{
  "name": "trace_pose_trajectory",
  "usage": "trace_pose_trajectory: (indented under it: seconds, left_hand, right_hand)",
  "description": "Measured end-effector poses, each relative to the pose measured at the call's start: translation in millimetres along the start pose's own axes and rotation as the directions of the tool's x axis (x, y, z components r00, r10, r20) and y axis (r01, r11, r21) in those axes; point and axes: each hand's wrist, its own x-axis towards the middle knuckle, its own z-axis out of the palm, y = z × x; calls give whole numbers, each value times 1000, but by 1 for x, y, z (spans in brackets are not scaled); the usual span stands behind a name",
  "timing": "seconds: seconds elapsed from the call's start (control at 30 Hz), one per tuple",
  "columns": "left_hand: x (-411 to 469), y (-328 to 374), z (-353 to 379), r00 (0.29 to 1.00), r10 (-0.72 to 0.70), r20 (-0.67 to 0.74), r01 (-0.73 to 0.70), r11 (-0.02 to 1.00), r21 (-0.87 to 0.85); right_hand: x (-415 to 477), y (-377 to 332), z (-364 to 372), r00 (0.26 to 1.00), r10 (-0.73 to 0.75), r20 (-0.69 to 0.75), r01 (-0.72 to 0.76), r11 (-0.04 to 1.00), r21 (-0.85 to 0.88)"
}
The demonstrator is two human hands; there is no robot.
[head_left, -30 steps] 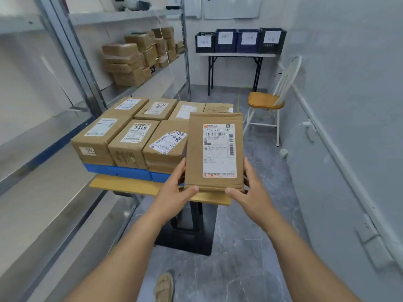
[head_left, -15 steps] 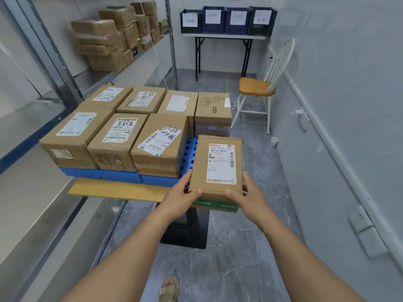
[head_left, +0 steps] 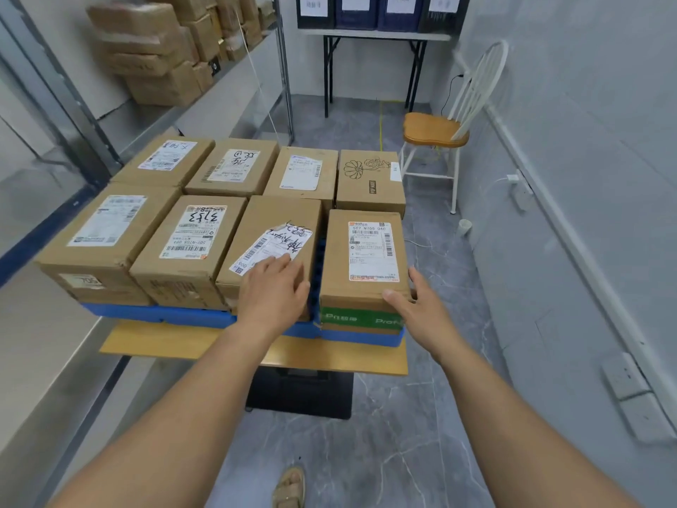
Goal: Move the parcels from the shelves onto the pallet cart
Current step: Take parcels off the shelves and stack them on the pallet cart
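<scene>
the labelled parcel (head_left: 366, 258) lies flat at the right end of the front row on the blue pallet (head_left: 154, 312), just beside a neighbour box (head_left: 271, 229). the right hand (head_left: 417, 306) rests on its near right corner, fingers straight and not clasping. the left hand (head_left: 273, 287) lies flat on the neighbour box. the parcel looks like stiff cardboard and is probably light, best held by its long sides.
</scene>
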Motion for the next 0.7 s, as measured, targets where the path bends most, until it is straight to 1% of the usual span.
trace_pose_trajectory:
  seconds: [0.1,0.47,0.57,0.7]
  left_hand:
    - [3,-6,2,1000,8,8,-7,1000,-15]
    - [4,-11,-2,999,27,24,-26,999,-44]
    - [2,-12,-4,999,37,13,-35,995,-89]
    - [-6,-11,-4,996,34,-78,-50,978,-202]
  right_hand:
    - [8,-6,6,1000,-12,-5,13,1000,11]
    - [9,-12,16,1000,17,-24,-18,999,-38]
    - [4,-16,11,997,28,-76,-33,997,-64]
    - [-3,-16,3,983,-2,-184,-24,990,-140]
